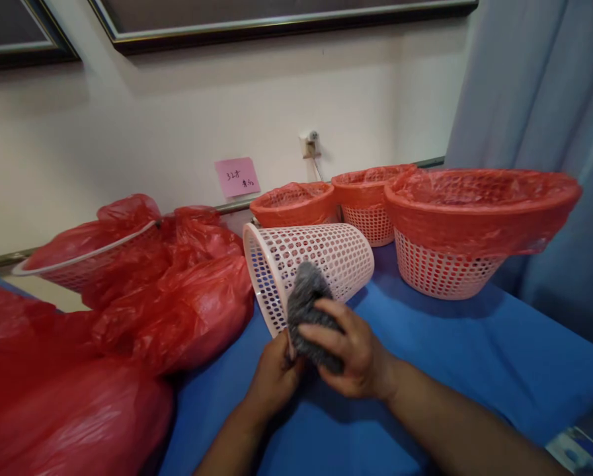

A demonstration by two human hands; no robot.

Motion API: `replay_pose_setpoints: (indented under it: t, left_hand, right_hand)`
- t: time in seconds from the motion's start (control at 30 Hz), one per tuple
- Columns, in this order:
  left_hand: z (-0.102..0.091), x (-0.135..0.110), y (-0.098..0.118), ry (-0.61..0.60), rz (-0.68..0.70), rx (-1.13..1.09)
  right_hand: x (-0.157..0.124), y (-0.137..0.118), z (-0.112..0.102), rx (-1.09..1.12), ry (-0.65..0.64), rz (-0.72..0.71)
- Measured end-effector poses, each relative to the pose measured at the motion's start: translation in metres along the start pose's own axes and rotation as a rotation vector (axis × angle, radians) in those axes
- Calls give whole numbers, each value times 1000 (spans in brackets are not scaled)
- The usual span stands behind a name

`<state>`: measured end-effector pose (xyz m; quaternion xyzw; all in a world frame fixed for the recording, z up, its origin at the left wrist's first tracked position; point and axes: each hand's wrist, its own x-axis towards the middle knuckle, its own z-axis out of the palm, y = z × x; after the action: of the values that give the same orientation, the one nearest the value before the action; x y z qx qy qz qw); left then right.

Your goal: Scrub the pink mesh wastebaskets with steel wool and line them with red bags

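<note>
A pale pink perforated plastic basket (326,254) lies on its side, tilted, with its open mouth facing left. My left hand (276,370) is closed on the basket's rim at its lower edge. In my right hand (353,350) is a bunched grey cloth (309,304), its fingers curled over it. The cloth presses against the outside of the basket near the rim and hides part of it. My left fingertips are partly hidden behind the rim and cloth.
Three baskets lined with red bags, one of them a large basket (449,264), stand behind and right on the blue-covered table (445,350). Red plastic bags (192,311) heap up at left around a white-rimmed basket (85,258). A pink note (237,177) and a socket (309,144) are on the wall.
</note>
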<state>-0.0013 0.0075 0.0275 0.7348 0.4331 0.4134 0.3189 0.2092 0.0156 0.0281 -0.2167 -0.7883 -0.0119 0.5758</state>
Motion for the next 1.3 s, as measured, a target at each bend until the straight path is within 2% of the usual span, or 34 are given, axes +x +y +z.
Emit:
replay_pose_setpoints:
  t: [0.03, 0.1, 0.17, 0.23, 0.33, 0.4, 0.43, 0.47, 0.5, 0.57, 0.63, 0.7, 0.73, 0.83, 0.97, 1.03, 1.13, 1.3]
  left_hand:
    - [-1, -3, 3, 53, 0, -45]
    - [-3, -7, 7, 162, -16, -100]
    - [-4, -10, 10, 234, -67, -134]
    - [-5, -9, 9, 246, -117, -166]
    - [-8, -3, 4, 226, -137, -170]
    - [-9, 0, -1, 203, -128, -147]
    - [-9, 1, -2, 193, -120, -132]
    - [-9, 2, -4, 190, -109, -114]
    - [-9, 2, -4, 183, -96, -94]
    - [-7, 2, -3, 150, -65, -55]
    - [-3, 2, 1, 71, -30, -27]
    - [1, 1, 4, -15, 4, -4]
    - [2, 1, 5, -44, 16, 6]
    - [4, 2, 2, -61, 18, 20]
    - [4, 2, -5, -65, -16, 14]
    - [4, 2, -7, -84, -23, 7]
    - [3, 2, -7, -96, -31, 33]
    - [4, 1, 7, -90, -80, 27]
  right_hand:
    - [1, -9, 2, 31, -54, -80]
    - [2, -15, 3, 55, -95, -137]
    - [2, -5, 3, 26, -54, -54]
    - [-1, 20, 0, -47, 102, 178]
    - [-7, 68, -8, -101, 414, 694]
    - [-8, 90, -13, -15, 495, 980]
    - [-8, 95, -15, 7, 512, 1028]
    - [-8, 93, -15, 0, 515, 995]
    - [-6, 85, -14, -31, 502, 886]
    - [-4, 56, -9, -116, 411, 531]
    - [-2, 21, -2, -118, 242, 219]
    - [-1, -5, 4, -115, 140, 69]
    - [-1, -11, 5, -128, 115, 45]
    - [-2, 3, 3, -201, 142, 145]
    - [-3, 59, -9, -292, 388, 601]
    - [-4, 77, -14, -308, 486, 771]
    - [-5, 83, -16, -302, 513, 788]
    - [-7, 68, -13, -269, 329, 737]
